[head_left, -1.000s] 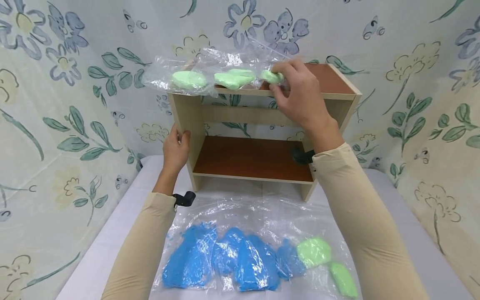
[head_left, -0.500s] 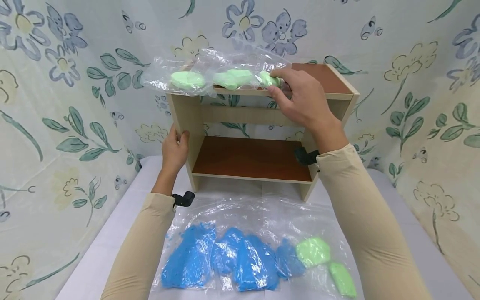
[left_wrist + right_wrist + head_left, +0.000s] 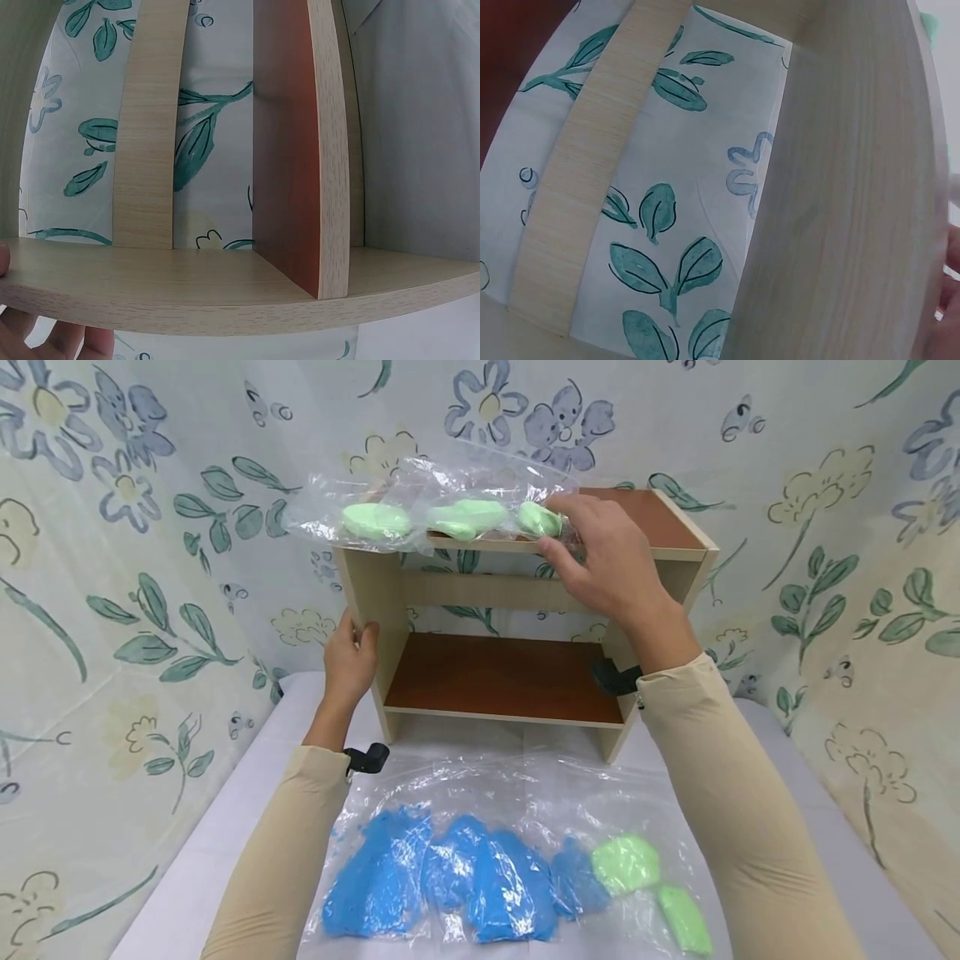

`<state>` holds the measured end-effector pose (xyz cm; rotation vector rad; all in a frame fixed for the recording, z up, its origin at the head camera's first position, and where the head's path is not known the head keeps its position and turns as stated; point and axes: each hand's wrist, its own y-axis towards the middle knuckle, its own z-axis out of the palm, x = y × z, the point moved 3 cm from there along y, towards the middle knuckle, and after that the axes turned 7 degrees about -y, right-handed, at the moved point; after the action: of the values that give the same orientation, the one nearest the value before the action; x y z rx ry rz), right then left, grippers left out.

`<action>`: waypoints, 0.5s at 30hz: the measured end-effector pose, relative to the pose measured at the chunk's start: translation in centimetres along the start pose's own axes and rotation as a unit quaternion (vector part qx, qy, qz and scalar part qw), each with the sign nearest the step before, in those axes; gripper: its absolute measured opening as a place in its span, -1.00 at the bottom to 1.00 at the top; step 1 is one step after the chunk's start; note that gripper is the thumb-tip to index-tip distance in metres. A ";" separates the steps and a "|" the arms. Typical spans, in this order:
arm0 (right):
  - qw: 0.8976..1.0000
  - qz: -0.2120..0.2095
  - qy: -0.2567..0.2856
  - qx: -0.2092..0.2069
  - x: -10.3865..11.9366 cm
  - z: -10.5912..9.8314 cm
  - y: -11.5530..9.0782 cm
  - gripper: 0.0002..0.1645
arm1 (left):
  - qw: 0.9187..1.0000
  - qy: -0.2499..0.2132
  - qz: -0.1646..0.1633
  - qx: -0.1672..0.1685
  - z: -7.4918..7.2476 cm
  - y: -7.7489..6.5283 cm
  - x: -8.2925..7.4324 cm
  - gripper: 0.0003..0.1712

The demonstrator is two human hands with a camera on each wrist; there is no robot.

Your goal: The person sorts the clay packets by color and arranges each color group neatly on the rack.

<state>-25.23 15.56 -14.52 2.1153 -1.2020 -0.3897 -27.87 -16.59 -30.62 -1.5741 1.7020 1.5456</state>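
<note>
Head view: one shelf unit (image 3: 502, 677), pale wood sides, brown-red boards, standing on the bench (image 3: 757, 727) towards its far edge. Along the front edge of the unit's top board, clear plastic bagging (image 3: 315, 510), crinkled, running from beyond the left corner to past the middle. Within it, three pale green lumps: left lump (image 3: 377, 520) by the front left corner, middle lump (image 3: 468, 517) near mid-edge, right lump (image 3: 537, 518) farther along. Your right hand (image 3: 607, 556), at that edge: thumb and forefinger spread apart, forefinger tip at the upper right of the right lump. Your left hand (image 3: 351, 664): gripping the unit's left side panel, thumb on the inner side and fingers outside, as the left wrist view shows. Along the near edge of the bench, between your tan sleeves (image 3: 270, 860): more clear bagging, number of bags not certain, holding several blue lumps (image 3: 382, 868) and, at their right, two brighter green lumps (image 3: 626, 864). Behind, one floral cloth (image 3: 112, 693), leaves and blossoms.
</note>
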 end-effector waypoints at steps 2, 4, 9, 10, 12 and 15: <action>1.000 -0.020 0.010 -0.018 -0.1 -0.1 -0.6 -0.44 | 1.000 -0.001 -0.004 0.000 0.0 0.0 0.1 -0.48; 0.998 -0.040 0.014 -0.042 -0.2 -0.3 -1.5 -0.42 | 1.000 0.000 -0.007 0.000 0.0 -0.1 0.2 -0.48; 0.991 -0.062 -0.020 -0.116 -0.7 -0.8 -5.0 -0.36 | 1.000 0.006 0.000 -0.001 0.0 -0.1 0.2 -0.47; 0.989 -0.062 -0.022 -0.132 -0.9 -0.9 -5.9 -0.36 | 1.000 0.006 0.002 0.000 0.0 -0.1 0.2 -0.47; 0.986 -0.058 -0.016 -0.158 -1.1 -0.8 -7.9 -0.35 | 1.000 0.006 0.002 0.001 0.0 0.0 0.1 -0.47; 0.983 -0.054 -0.001 -0.177 -1.6 -0.3 -11.2 -0.34 | 1.000 0.003 -0.003 0.003 0.1 0.0 0.1 -0.47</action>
<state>-18.70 20.96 -21.98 1.8739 -0.9408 -0.6060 -27.93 -16.50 -30.71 -1.5798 1.7020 1.5340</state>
